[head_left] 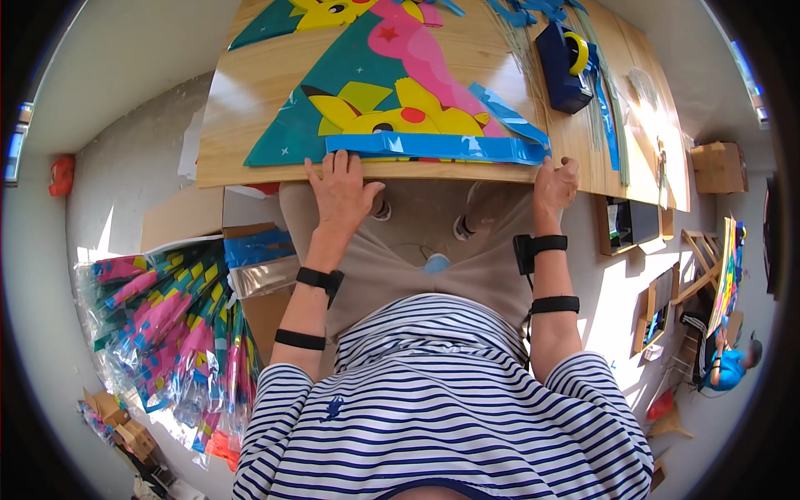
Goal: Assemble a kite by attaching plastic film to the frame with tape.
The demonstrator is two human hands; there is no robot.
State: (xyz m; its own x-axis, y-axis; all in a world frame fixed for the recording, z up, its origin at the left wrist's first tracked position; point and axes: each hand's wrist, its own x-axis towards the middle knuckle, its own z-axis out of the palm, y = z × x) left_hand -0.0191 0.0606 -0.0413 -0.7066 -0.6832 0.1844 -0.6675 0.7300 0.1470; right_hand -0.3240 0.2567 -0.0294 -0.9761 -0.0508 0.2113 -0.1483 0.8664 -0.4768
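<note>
A printed kite sail (pixel 287 125) in teal, pink and yellow, with a yellow cartoon figure, lies on the table just ahead of me. Along its near edge runs a glossy blue strip (pixel 433 147), folded back on itself at the right. My left hand (pixel 340 190) lies palm down at the table edge, fingertips on the strip's left end and thumb spread to the side. At the strip's right end, my right hand (pixel 554 187) has its fingers curled and pinches the corner. Its fingertips partly hide the held bit.
A dark blue tape dispenser (pixel 565 71) with a yellow roll stands on the table (pixel 225 142), beside thin rods (pixel 621 125) and more blue strips (pixel 533 10). Bagged colourful kites (pixel 167 325) are heaped at lower left. Another person (pixel 727 367) sits far right.
</note>
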